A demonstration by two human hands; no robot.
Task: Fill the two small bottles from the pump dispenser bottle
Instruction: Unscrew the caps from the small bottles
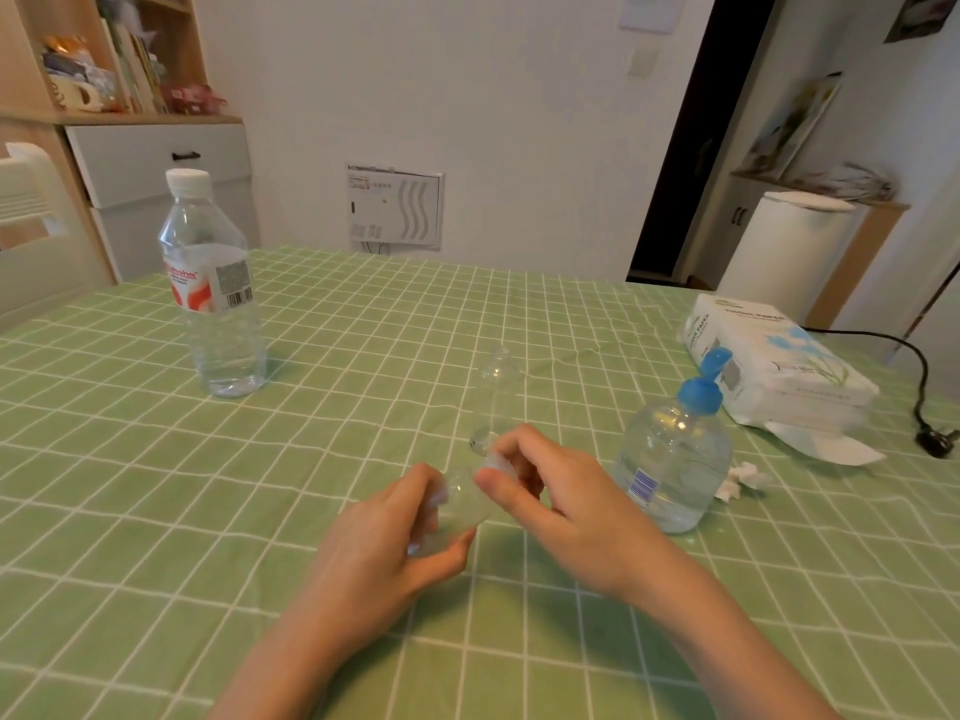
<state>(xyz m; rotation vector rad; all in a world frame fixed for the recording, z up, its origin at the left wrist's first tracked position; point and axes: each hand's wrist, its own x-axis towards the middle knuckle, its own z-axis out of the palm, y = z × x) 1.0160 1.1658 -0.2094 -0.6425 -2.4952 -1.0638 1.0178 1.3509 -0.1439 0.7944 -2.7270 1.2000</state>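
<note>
A small bottle (460, 506) is gripped by the left hand (379, 553), tilted over the tablecloth (311, 356); its top is pinched by the right hand (561, 504). The second small bottle (496, 397) is stood just behind, with the pump bottle (675, 459) near it on the right.

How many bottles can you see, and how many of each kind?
Small clear bottles: 2, the held bottle and the standing bottle
Pump dispenser bottle: 1
Water bottle: 1
Total: 4
</note>
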